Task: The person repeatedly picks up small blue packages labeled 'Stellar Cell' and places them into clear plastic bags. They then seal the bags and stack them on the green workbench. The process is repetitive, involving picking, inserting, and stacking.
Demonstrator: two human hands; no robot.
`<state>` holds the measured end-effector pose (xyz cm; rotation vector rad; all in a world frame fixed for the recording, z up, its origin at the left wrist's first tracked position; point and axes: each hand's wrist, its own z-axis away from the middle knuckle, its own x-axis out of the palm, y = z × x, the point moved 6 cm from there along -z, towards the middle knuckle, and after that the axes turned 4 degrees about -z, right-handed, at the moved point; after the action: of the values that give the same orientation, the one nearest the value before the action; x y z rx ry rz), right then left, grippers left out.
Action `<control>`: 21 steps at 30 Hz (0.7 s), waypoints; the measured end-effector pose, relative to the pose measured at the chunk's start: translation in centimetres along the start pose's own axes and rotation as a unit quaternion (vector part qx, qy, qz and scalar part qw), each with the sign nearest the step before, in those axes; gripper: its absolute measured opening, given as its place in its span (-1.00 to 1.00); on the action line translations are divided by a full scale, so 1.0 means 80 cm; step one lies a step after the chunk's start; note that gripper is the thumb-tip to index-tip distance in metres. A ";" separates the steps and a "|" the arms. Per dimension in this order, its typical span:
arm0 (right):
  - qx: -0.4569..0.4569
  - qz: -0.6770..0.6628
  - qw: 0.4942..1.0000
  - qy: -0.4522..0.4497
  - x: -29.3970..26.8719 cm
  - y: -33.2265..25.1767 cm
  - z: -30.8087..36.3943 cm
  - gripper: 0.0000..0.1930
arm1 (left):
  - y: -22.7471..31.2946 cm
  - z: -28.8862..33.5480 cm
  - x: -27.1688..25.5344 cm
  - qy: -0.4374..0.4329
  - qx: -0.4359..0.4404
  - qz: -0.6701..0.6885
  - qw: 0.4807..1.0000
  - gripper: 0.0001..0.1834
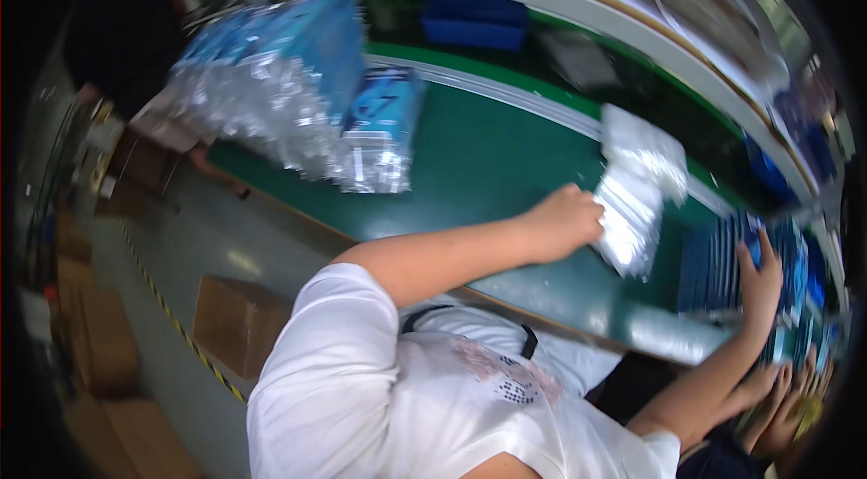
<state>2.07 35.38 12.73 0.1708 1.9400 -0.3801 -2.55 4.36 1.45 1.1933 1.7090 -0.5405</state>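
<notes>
My left hand [567,223] is closed at the near-left edge of a stack of clear plastic bags [629,224], its fingers pinching a bag there. The bags lie on the green work table, with a second white, shiny bundle [643,147] behind them. Off to the right, my right hand [761,279] reaches to a row of flat blue packages [709,264] standing on edge. Its thumb and fingers grip a blue package [753,248] at the row's right end; the fingers partly hide it.
Shiny bagged blue packages [280,82] form a large pile on the table's left, beside a smaller stack [384,131]. A blue bin [474,21] sits behind, under a shelf. Other people's hands [784,402] are at lower right. An open carton [237,325] stands on the floor.
</notes>
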 end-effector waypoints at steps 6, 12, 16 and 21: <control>-0.140 -0.141 0.964 0.178 -0.049 -0.081 0.044 -0.44 | 0.001 0.018 -0.018 0.091 -0.076 0.123 0.985 -0.82; 0.116 -0.860 0.415 -0.273 0.066 -0.115 0.098 -0.32 | -0.003 0.012 -0.006 0.069 -0.104 0.119 0.985 -0.83; 0.091 -0.802 0.488 -0.332 0.115 -0.154 0.148 -0.35 | -0.011 0.017 -0.024 0.203 -0.145 0.217 0.944 -0.90; 0.090 -0.782 0.507 -0.350 0.146 -0.188 0.167 -0.45 | -0.023 0.013 -0.024 0.168 -0.186 0.344 0.905 -0.91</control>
<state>4.75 16.01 0.12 -1.5219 0.6619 -1.5162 -3.60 1.86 2.41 1.5411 1.4284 0.4276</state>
